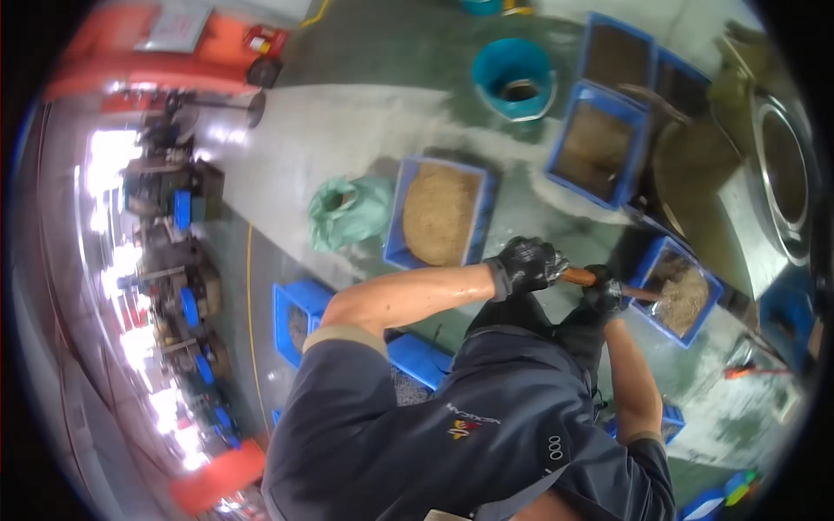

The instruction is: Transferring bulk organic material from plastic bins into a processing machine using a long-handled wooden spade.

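Note:
Both my hands wear black gloves and are closed around one wooden-handled shovel. My left hand grips the upper end of the handle. Further down the shaft, my right hand is wrapped around it, close to a blue crate on the right. The shaft slants over that crate's rim. Inside lies a heap of pale, loose material, and the shovel's blade there is hard to make out.
To the left, a blue crate of tan grains stands beside a green sack. Ahead are a teal bucket and several blue crates. A round metal machine stands at the right. More blue crates sit near my body.

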Motion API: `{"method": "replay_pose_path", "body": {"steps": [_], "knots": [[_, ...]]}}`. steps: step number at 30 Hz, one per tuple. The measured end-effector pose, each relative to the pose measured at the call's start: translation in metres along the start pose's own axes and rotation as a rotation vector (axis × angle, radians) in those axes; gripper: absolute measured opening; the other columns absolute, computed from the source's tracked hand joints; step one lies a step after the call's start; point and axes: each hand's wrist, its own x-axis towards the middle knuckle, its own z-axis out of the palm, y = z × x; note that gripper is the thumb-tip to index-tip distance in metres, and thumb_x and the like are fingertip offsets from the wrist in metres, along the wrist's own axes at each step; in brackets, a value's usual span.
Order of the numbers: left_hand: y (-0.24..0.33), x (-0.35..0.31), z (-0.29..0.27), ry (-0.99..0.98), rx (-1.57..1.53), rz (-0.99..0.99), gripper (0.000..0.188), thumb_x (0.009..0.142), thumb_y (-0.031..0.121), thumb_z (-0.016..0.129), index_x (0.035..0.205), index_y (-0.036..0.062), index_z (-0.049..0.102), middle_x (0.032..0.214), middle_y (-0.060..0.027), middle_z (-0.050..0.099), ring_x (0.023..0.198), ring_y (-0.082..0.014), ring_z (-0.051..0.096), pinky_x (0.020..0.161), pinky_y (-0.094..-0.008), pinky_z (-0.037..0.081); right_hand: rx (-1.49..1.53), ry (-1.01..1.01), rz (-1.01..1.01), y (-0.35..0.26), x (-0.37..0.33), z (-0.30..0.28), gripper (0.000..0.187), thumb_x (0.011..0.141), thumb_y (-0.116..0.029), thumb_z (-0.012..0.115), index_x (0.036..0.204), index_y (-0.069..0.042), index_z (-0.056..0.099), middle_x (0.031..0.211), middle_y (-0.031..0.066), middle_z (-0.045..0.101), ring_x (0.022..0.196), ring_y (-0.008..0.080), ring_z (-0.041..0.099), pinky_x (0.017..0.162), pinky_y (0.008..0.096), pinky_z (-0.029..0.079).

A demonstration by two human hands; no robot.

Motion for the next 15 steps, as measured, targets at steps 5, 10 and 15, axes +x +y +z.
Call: {"method": "replay_pose_path", "body": {"steps": [5, 10, 15], "knots": [[-0.061, 0.003, 0.025, -0.123, -0.23, -0.08, 0.021, 0.082, 0.031, 0.058, 0.09, 0.0132, 0.062, 0.075, -0.0101, 0.064, 0.068, -0.0264, 0.065, 0.059, -0.0376, 0.05, 0.148, 0.088, 0.248, 0.023, -0.015, 0.002, 0.033, 0.078, -0.018, 0.064, 0.109, -0.009, 0.058, 0.095, 0.0155, 0.064, 0.089, 0.0364, 0.062, 0.08, 0.0425, 0.048], [-0.08, 0.041, 0.036, -0.565, -0.099, -0.186, 0.048, 0.073, 0.055, 0.065, 0.093, 0.0113, 0.07, 0.085, -0.0156, 0.069, 0.079, -0.0289, 0.067, 0.074, -0.041, 0.051, 0.344, 0.062, 0.838, 0.108, -0.135, -0.018, 0.02, 0.088, -0.025, 0.053, 0.094, -0.011, 0.066, 0.091, 0.0141, 0.067, 0.086, 0.0297, 0.066, 0.076, 0.0414, 0.051], [-0.13, 0.029, 0.052, -0.893, 0.004, -0.248, 0.048, 0.077, 0.054, 0.064, 0.101, 0.0123, 0.067, 0.094, -0.0167, 0.068, 0.081, -0.0299, 0.064, 0.073, -0.0403, 0.048, 0.784, 0.037, 1.47, 0.106, -0.16, -0.054, 0.036, 0.087, -0.036, 0.056, 0.116, -0.015, 0.06, 0.107, 0.01, 0.064, 0.094, 0.0217, 0.064, 0.075, 0.0325, 0.052]]}}
